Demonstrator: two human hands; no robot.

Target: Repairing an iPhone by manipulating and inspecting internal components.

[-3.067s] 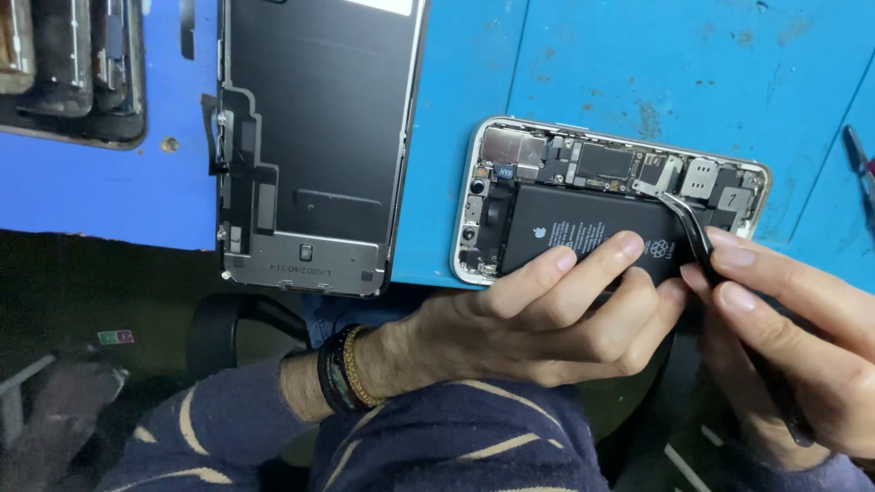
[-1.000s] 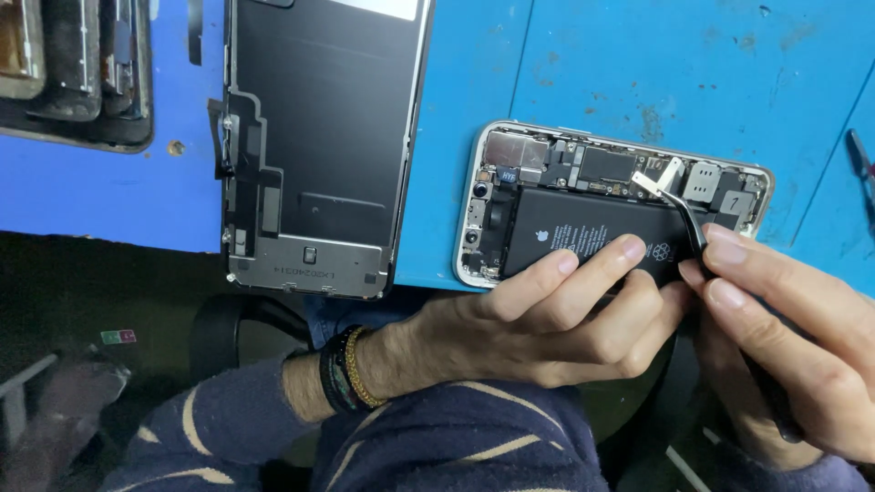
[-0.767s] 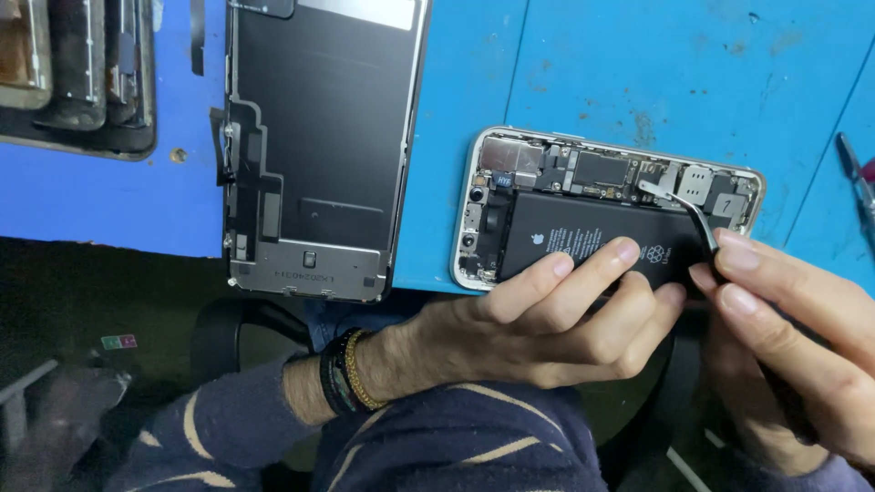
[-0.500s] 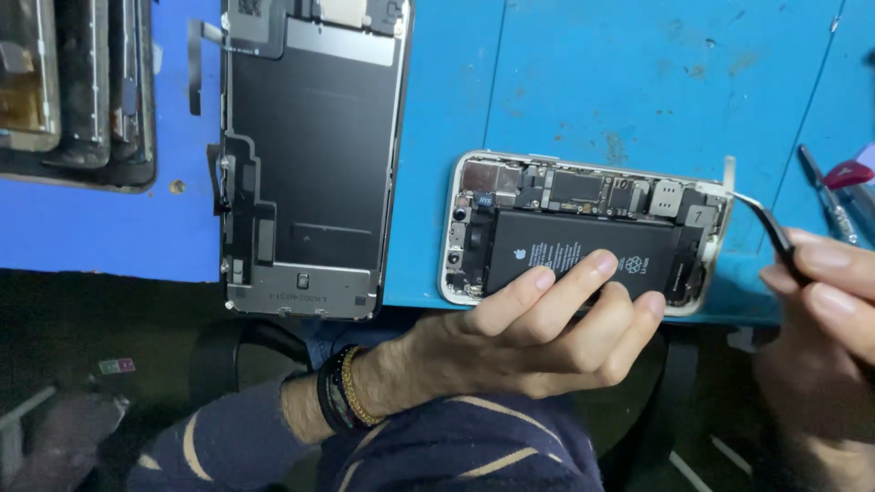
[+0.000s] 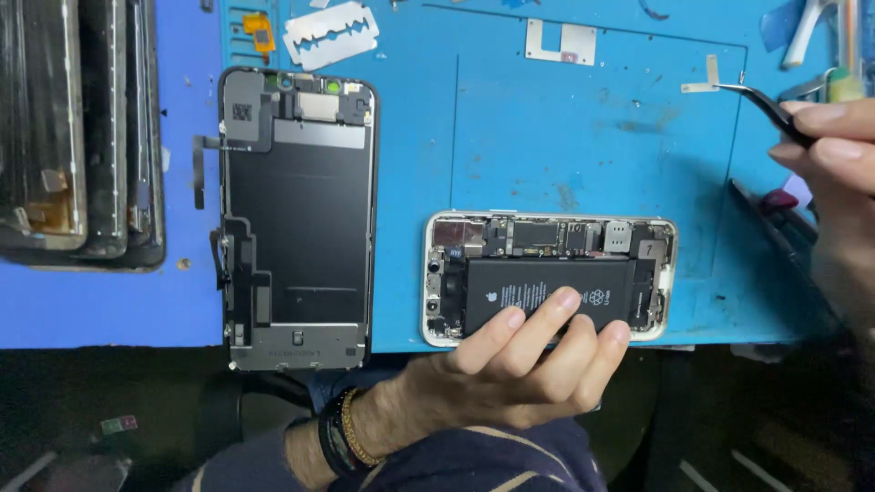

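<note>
Spare parts on the blue mat

A detached screen assembly [image 5: 299, 219] lies left; a razor blade [image 5: 330, 35] sits far behind it, a metal bracket [image 5: 561, 43] far right, stacked phones [image 5: 77, 132] at the far left.

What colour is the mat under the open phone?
The mat is bright blue, scuffed in places; the head view shows it.

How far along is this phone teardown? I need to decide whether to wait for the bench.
Done: the screen panel lies face down beside the opened phone. In hand: the left hand steadies the phone; the right hand holds tweezers gripping a small metal bracket. Left: the battery and boards remain inside.
</note>
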